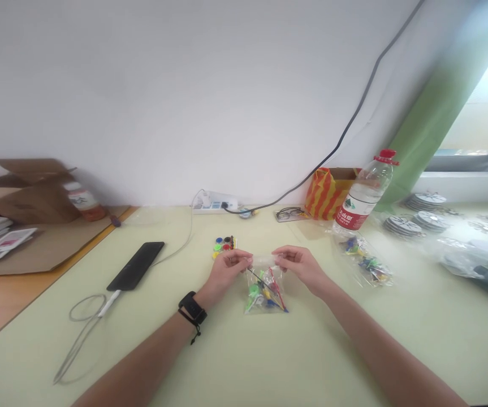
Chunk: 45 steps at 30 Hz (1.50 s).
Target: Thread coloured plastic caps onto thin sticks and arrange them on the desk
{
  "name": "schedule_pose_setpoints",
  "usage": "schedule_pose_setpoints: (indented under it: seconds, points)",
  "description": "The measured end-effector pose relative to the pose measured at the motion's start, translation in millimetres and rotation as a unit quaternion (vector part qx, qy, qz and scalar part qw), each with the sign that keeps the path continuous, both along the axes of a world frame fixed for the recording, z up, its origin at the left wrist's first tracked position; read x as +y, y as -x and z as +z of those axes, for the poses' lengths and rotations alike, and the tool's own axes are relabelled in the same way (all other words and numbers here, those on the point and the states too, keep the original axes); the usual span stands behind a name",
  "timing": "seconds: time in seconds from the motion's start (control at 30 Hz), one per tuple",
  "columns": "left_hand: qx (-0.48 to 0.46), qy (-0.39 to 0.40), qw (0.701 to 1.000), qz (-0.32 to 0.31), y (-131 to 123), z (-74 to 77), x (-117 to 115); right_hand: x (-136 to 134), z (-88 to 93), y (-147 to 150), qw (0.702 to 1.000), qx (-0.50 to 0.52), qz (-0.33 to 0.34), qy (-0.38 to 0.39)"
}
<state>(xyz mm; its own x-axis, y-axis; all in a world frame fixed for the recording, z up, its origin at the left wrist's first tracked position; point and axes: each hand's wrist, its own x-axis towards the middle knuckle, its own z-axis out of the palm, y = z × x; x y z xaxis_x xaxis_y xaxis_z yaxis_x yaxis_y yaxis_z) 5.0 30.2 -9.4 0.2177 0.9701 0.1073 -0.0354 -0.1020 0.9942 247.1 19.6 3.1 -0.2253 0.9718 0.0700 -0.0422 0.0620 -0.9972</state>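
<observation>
Below frame centre, your left hand point(225, 271) and right hand point(302, 268) had their grip clamped on the clear bag point(264, 291), apparently working its top; next likely called for even tension.

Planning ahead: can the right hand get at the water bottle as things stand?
Not quite, probably: the right hand has its grip on the clear bag. Once freed, it likely could: nothing tall stands between it and the water bottle, just low bagged pieces near its base.
</observation>
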Motion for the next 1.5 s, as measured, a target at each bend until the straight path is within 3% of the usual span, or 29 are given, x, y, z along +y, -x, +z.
schedule_pose_setpoints:
  seconds: [0.37,0.6,0.8,1.5]
  points:
    - [-0.049,0.023,0.999,0.002,2.9,-2.4,1.8,3.3,-8.3,1.0,0.995,0.077,-0.028,0.064]
    - [-0.045,0.019,0.999,0.014,2.2,-2.5,3.6,0.5,-3.1,2.5,0.998,0.063,-0.017,0.021]
    - [-0.014,-0.010,0.999,0.032,2.5,-7.6,4.4,-2.3,-0.4,3.9,0.999,-0.014,-0.030,-0.022]
    - [0.022,-0.037,0.998,0.046,-0.6,-5.1,4.8,0.8,-4.4,2.0,0.998,-0.023,-0.052,-0.028]
